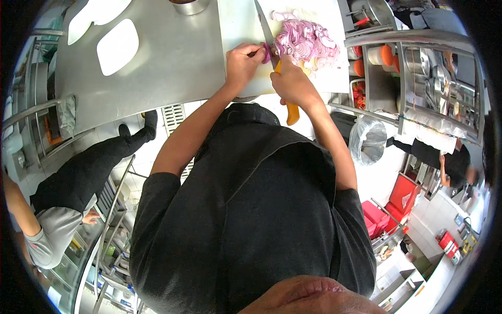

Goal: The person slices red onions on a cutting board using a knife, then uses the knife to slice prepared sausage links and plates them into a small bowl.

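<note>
My right hand (293, 80) grips the yellow handle (292, 114) of a kitchen knife. Its long blade (264, 23) points away from me over a white cutting board (239, 29). Close against the left side of the blade, my left hand (244, 64) pinches a small piece of red onion (266, 53) in its fingertips. Beyond my right hand, to the right of the blade, lies a loose heap of thinly sliced red onion (306, 39). Part of the blade near the handle is hidden by my hands and the onion.
The board rests on a stainless steel table (168, 59) bearing white dishes (117, 47) and a round metal pan (191, 7). To the right are a steel rack (408, 37) and a lined bin (368, 141). One person (90, 172) is at left, another (443, 157) at far right.
</note>
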Action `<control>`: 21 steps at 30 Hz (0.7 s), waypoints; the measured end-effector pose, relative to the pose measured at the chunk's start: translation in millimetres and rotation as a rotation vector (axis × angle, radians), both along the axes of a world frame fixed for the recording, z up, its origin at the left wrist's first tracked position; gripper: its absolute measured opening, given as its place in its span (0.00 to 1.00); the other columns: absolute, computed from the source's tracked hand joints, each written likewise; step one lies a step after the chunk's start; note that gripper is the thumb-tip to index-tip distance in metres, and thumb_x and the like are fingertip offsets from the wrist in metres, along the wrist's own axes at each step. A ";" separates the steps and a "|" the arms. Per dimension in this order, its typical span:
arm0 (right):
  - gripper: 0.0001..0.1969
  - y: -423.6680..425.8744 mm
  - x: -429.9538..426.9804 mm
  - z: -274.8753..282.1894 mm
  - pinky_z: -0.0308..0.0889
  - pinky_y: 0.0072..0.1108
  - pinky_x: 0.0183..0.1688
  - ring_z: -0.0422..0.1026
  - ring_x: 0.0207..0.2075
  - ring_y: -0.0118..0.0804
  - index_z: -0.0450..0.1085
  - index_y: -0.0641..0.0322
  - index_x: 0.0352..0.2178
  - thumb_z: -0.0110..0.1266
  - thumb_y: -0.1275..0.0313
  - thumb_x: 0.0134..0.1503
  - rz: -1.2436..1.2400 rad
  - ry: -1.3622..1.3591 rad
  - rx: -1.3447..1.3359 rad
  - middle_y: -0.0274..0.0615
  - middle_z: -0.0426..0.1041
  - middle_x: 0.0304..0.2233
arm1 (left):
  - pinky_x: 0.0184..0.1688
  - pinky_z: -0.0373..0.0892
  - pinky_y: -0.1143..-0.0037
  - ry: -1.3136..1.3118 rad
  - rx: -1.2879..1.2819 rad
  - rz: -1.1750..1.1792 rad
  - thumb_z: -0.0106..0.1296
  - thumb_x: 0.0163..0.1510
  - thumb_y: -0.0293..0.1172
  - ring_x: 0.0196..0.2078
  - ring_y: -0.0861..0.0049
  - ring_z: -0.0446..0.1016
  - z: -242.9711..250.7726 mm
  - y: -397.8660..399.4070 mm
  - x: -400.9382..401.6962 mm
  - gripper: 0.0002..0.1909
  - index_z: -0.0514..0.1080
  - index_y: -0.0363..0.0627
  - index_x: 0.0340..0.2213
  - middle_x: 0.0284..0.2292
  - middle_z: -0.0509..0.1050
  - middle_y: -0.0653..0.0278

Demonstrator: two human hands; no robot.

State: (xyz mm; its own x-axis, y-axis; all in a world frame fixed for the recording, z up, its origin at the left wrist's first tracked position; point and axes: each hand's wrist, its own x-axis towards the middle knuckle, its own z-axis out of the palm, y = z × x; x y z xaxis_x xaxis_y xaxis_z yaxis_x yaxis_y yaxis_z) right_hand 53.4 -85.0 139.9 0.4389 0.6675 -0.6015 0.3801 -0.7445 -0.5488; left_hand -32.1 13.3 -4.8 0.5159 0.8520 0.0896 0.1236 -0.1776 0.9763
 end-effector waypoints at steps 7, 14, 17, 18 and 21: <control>0.14 -2.7 1.8 -70.6 0.69 0.49 0.45 0.74 0.38 0.72 0.60 0.78 0.38 0.45 0.74 0.55 0.055 -0.253 0.207 0.75 0.73 0.30 | 0.35 0.73 0.77 -0.011 0.065 0.017 0.61 0.51 0.28 0.30 0.78 0.80 -0.3 -3.1 1.7 0.09 0.81 0.37 0.34 0.30 0.82 0.57; 0.17 -1.7 -1.6 10.7 0.73 0.35 0.24 0.77 0.20 0.50 0.59 0.81 0.43 0.41 0.75 0.56 0.020 -0.023 -0.030 0.65 0.75 0.26 | 0.31 0.73 0.74 -0.054 0.080 0.032 0.60 0.50 0.30 0.26 0.69 0.80 -2.7 -0.7 1.3 0.08 0.81 0.37 0.30 0.27 0.80 0.54; 0.15 -4.2 -1.8 2.0 0.73 0.35 0.24 0.77 0.19 0.48 0.58 0.78 0.43 0.43 0.74 0.57 0.013 -0.026 -0.040 0.63 0.75 0.27 | 0.31 0.73 0.76 -0.017 0.068 0.025 0.61 0.51 0.29 0.27 0.75 0.79 0.0 -0.7 1.9 0.08 0.81 0.37 0.31 0.27 0.81 0.56; 0.14 -5.5 -1.6 -4.3 0.72 0.34 0.23 0.76 0.17 0.45 0.57 0.75 0.42 0.44 0.73 0.59 0.010 -0.035 -0.048 0.60 0.74 0.27 | 0.32 0.73 0.77 0.020 0.048 0.018 0.61 0.51 0.28 0.28 0.80 0.79 1.9 -1.0 1.7 0.08 0.81 0.37 0.33 0.28 0.81 0.58; 0.14 -6.5 -3.9 -14.3 0.72 0.37 0.23 0.76 0.18 0.48 0.57 0.77 0.41 0.44 0.74 0.59 0.022 -0.061 0.006 0.62 0.74 0.25 | 0.32 0.73 0.77 0.027 0.034 0.004 0.62 0.51 0.29 0.28 0.80 0.79 6.3 -0.5 -0.1 0.09 0.81 0.37 0.33 0.29 0.81 0.57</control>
